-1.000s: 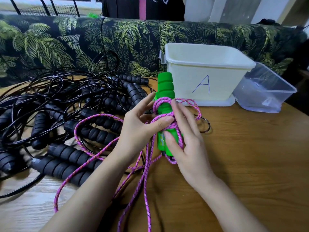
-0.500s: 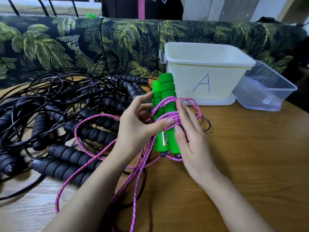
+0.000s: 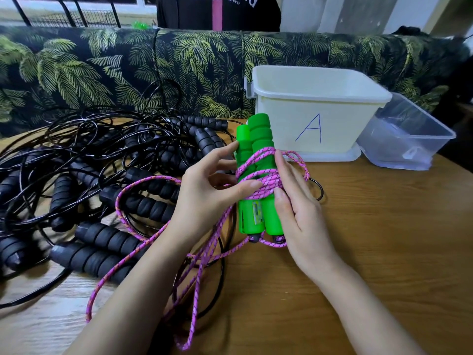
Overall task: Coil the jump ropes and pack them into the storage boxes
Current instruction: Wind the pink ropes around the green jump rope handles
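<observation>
Two green foam handles [image 3: 258, 175] stand side by side, upright, above the wooden table. A pink braided rope [image 3: 266, 179] is wound several times around their middle. My left hand [image 3: 204, 198] holds the handles from the left, its thumb pressing the wraps. My right hand [image 3: 299, 201] cups them from the right, with rope loops passing over its fingers. The rest of the pink rope [image 3: 194, 272] trails loose down to the table edge. A white box marked A [image 3: 314, 111] stands open just behind the handles.
A tangled heap of black jump ropes with ribbed foam handles [image 3: 107, 190] fills the table's left half. A clear plastic box [image 3: 407, 139] lies tilted right of the white box. A palm-print sofa [image 3: 153, 70] runs behind the table [image 3: 384, 239]; a person stands beyond it.
The green handles have risen a little and turned, so both now show side by side. Another turn of pink rope lies around them, and the loose loop on the table has shortened.
</observation>
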